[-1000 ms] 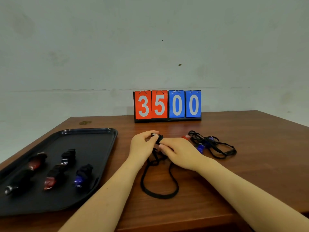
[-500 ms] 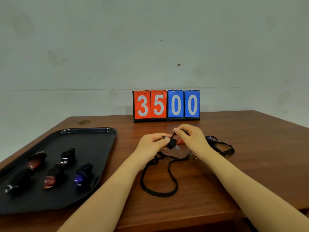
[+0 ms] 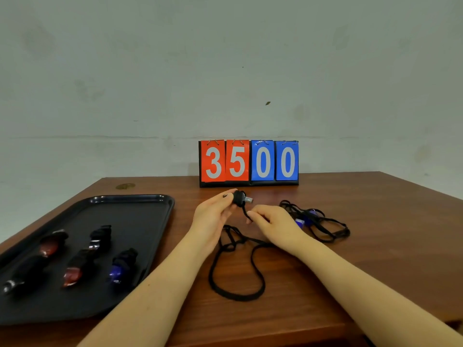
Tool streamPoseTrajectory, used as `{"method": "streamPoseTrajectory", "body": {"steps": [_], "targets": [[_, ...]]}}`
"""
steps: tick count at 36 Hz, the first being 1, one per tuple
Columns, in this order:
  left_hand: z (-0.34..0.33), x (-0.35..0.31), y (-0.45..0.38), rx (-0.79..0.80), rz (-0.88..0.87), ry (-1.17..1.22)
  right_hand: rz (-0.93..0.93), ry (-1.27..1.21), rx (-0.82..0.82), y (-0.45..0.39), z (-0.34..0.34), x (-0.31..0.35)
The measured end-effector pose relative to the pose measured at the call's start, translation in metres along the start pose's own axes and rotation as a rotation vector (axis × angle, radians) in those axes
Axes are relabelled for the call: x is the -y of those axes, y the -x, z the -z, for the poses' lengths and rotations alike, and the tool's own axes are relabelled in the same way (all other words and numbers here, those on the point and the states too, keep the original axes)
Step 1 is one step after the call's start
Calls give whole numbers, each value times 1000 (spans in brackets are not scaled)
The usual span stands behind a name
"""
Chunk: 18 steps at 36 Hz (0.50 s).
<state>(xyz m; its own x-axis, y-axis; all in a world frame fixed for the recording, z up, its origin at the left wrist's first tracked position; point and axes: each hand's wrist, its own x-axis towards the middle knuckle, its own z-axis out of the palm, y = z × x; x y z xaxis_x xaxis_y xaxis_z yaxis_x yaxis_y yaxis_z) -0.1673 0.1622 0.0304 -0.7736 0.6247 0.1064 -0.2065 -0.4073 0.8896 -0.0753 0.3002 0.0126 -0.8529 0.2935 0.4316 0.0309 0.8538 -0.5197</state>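
Small whistle-like piece wound in black cord (image 3: 239, 197) sits at frame centre, just below the flip scoreboard with red 35 and blue 00 cards (image 3: 249, 161), held clear of the brown wooden table (image 3: 375, 246). Long axis runs roughly left-right in the frame; the bare grey metallic tip points right, dipping slightly. The rest of the body is hidden under the black winding, so its colour can't be told.

Left hand (image 3: 213, 217) grasps the wound end between thumb and fingertips. Right hand (image 3: 274, 225) pinches the black flat cord (image 3: 235, 295) just below the piece. The slack lies as a loose loop on the table at lower centre.

Right of the hands: tangle of black cords with blue pieces (image 3: 318, 221). Left of frame: black plastic tray (image 3: 140, 204) with five wrapped pieces (image 3: 75, 269) showing red, blue and silver.
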Motion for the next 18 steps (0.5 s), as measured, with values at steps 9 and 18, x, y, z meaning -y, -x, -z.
{"method": "streamPoseTrajectory", "body": {"steps": [9, 18], "targets": [[5, 7, -5, -154, -242, -685, 135, 119, 91, 1, -4, 11], [2, 7, -4, -160, -304, -776, 134, 89, -42, 3, 5, 9]]}}
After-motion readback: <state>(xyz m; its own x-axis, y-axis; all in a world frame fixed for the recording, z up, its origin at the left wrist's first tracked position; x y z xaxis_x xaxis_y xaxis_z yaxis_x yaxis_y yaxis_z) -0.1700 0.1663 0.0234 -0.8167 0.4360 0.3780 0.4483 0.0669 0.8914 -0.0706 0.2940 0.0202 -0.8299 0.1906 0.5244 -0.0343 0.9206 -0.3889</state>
